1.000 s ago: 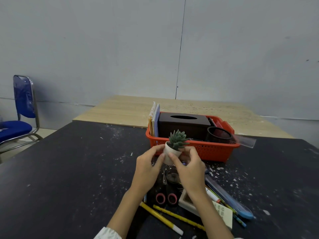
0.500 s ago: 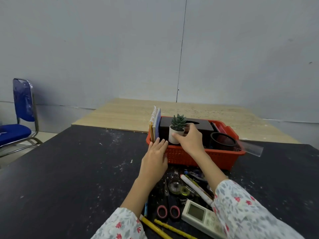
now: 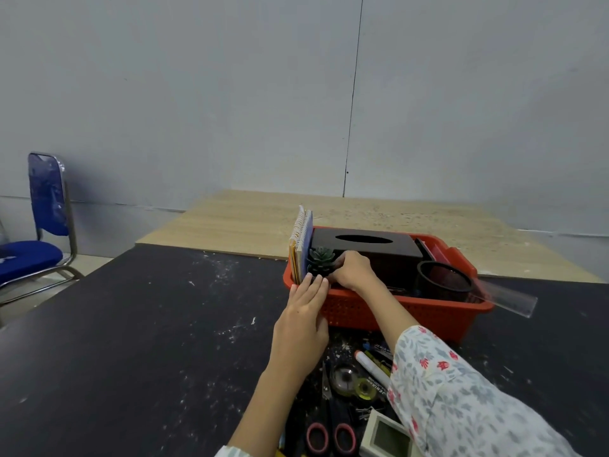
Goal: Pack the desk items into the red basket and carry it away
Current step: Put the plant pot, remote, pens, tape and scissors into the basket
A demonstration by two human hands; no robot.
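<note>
Red plastic basket [image 3: 395,313], set toward the far edge of the black table [image 3: 131,341], already well loaded. Packing judged past halfway, carrying not begun.

Inside, from left wall to right: two spiral notebooks [image 3: 301,249] standing on edge; one small succulent plant [image 3: 321,260] just beside them at the near-left corner, mid-placement; one dark tissue box [image 3: 365,247] filling the middle; one black mesh pen cup [image 3: 443,282] at the near-right corner, with something red behind it, too hidden to name; one clear ruler [image 3: 507,296] sticking out past the right rim.

Left hand [image 3: 304,319] flat against the near wall of the basket, fingers straight and together, fingertips at the rim, gripping nothing, seemingly steadying. Right hand [image 3: 352,270] reaching over the near rim, fingers curled round the plant low down; pot itself hidden below the rim, so seated or not cannot be told.

Left to pack, lying in a heap on the table between the basket and the near edge: one pair of scissors with pink-lined handles [image 3: 329,430]; one clear tape dispenser [image 3: 354,384]; one white marker [image 3: 372,367]; one pale device with a small screen [image 3: 385,438], cut by the bottom edge of view, perhaps a remote. A few more pens or small bits beneath, partly covered by the floral sleeve [image 3: 461,400]; count uncertain. At least four pieces outstanding, then the lift.

Blue chair [image 3: 36,245] off the far-left side, one only.
</note>
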